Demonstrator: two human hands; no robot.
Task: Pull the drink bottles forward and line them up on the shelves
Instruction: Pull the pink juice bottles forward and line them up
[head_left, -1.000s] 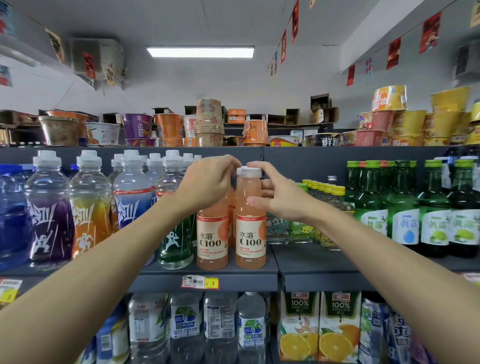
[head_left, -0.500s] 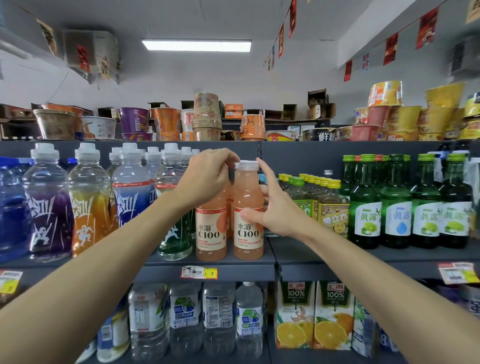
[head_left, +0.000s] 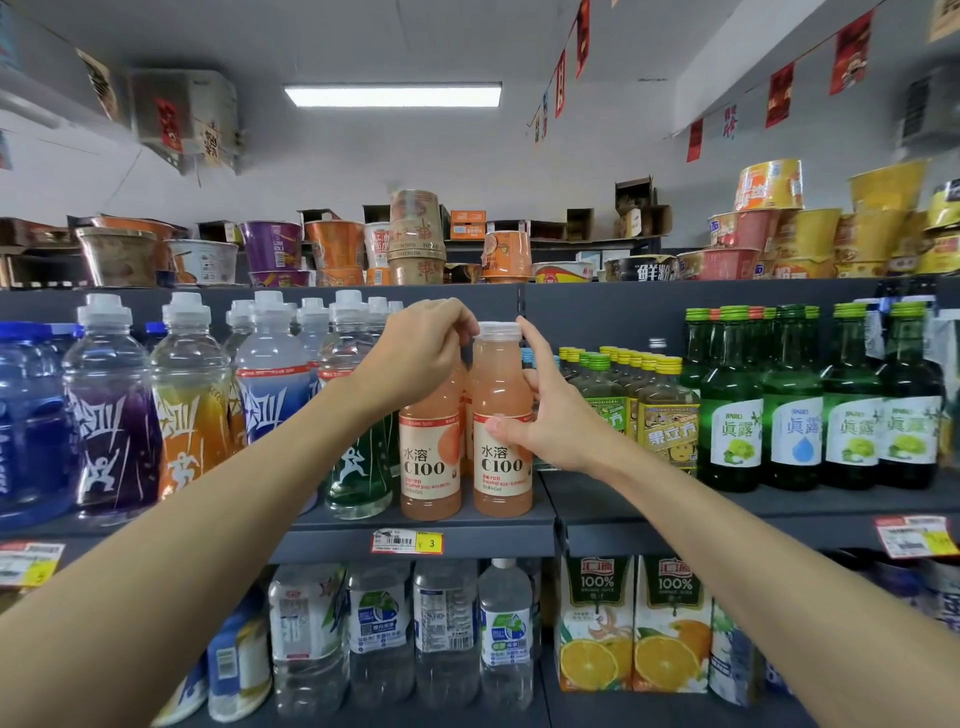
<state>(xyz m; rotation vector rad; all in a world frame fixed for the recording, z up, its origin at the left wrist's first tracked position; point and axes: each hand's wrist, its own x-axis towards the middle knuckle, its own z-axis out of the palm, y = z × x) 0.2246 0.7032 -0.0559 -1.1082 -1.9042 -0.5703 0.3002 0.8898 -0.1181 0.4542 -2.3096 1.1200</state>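
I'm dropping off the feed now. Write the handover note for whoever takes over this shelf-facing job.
Left hand: grips the top of the left C100 bottle.
Right hand: holds the right C100 bottle, thumb on its label.
Position: both bottles stand upright, side by side at the front edge of the shelf, labels forward.
Done: this pair looks lined up.
Left: let go. The yellow-capped bottles to the right seem to sit further back and are probably next.

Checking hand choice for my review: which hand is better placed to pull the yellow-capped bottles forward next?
Right, probably. The right hand holds the right C100 bottle, directly beside the yellow-capped bottles; the left hand grips the cap of the left C100 bottle, farther off.
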